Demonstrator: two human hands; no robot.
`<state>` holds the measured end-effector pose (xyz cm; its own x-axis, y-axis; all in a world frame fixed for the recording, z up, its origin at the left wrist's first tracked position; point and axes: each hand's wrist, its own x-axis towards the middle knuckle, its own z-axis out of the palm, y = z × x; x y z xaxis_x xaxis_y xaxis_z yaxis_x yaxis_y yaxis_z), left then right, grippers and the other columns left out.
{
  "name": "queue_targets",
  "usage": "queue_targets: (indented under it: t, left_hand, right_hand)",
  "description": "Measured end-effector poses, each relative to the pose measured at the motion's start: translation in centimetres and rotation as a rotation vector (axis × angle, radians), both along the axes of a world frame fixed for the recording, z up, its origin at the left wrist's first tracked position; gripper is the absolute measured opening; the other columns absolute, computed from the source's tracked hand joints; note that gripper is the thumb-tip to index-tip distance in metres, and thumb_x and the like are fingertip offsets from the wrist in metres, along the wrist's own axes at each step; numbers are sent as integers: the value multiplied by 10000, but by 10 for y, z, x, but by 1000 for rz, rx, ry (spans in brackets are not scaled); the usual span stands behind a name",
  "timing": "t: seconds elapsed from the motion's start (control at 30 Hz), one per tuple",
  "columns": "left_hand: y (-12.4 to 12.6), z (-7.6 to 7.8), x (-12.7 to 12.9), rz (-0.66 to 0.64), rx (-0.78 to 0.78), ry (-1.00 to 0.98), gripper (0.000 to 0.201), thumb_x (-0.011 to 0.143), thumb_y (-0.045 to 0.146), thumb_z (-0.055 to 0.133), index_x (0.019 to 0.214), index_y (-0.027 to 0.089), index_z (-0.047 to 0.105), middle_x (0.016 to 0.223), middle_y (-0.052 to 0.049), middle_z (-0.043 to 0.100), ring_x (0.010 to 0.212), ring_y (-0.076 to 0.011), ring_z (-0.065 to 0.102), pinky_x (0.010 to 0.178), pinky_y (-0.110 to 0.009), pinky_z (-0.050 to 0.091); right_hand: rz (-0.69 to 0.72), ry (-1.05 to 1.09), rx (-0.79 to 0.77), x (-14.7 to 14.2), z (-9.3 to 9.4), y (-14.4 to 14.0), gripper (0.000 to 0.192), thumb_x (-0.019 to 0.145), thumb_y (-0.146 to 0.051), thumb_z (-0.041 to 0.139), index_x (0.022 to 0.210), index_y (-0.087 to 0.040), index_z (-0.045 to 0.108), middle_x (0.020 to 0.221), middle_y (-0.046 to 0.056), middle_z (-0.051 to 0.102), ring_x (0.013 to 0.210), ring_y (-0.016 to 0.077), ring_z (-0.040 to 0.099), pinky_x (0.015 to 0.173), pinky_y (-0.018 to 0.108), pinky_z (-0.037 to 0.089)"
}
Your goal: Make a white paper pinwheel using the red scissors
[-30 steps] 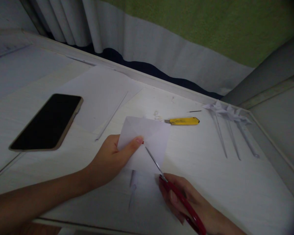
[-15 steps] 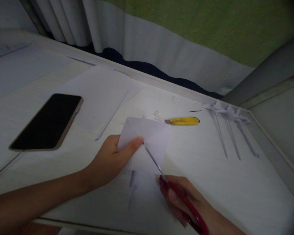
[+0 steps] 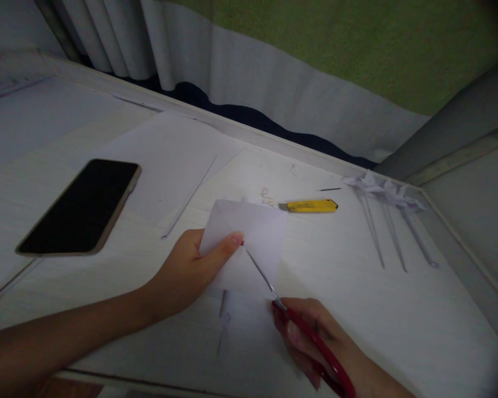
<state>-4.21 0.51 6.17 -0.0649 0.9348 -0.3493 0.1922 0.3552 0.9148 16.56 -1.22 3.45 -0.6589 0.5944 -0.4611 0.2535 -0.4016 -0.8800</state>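
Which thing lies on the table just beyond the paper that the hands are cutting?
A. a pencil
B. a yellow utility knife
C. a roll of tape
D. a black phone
B: the yellow utility knife lies just past the paper; the phone is far left.

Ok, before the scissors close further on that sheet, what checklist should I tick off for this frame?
1. Left hand grips the white paper, thumb on top: ok.
2. Right hand holds the red-handled scissors: ok.
3. Blades lie on the paper: ok; how far they are open: cannot tell.
4. Left thumb clear of the blade tip: not ok, tip lies right beside it.
5. Yellow utility knife lies apart from the cutting line: ok.
6. Phone lies well left of both hands: ok.
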Motion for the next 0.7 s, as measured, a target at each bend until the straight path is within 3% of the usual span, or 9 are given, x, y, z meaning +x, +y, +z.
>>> queue_targets:
  t: [0.17,0.3,0.43,0.53,0.6,0.7]
  left_hand:
    - [5,2,-5,-2,23,-16,310,718,432,508,682,132,581,572,-5,576,504,-140,531,428,-203,404]
    - [13,5,-14,-15,50,8,316,720,426,504,638,127,565,560,-2,564,497,-127,518,426,-193,376]
    - [17,9,-22,-276,35,-3,326,733,418,493,613,122,555,545,2,543,493,-117,506,429,-185,347]
    - [16,8,-23,-467,40,11,354,750,419,468,588,117,555,526,2,526,473,-108,487,424,-184,322]
    - [15,5,-23,-541,36,25,371,759,424,454,590,111,559,526,-1,521,470,-106,481,421,-184,309]
    - [13,-1,-23,-595,30,32,400,767,445,435,606,102,565,533,-10,523,470,-104,475,407,-183,290]
  right_hand:
    - [50,-41,19,3,1,2,398,737,-536,454,639,-151,428,414,-81,356,318,20,301,306,135,231]
    - [41,-164,85,17,14,15,341,652,-448,597,584,-161,426,478,-68,372,375,30,343,342,141,296]
    - [-205,-37,319,32,28,40,261,607,-353,664,648,-171,481,535,-17,519,470,96,485,432,198,396]
    - [-375,-85,424,27,32,56,267,579,-261,701,782,-183,546,866,62,623,751,167,581,597,249,464]
    - [-359,-16,399,15,30,60,282,559,-222,713,798,-194,566,1048,60,582,911,187,556,746,299,452]
    - [-276,34,322,-6,25,57,288,536,-155,719,779,-182,568,890,14,613,783,127,572,685,245,457]
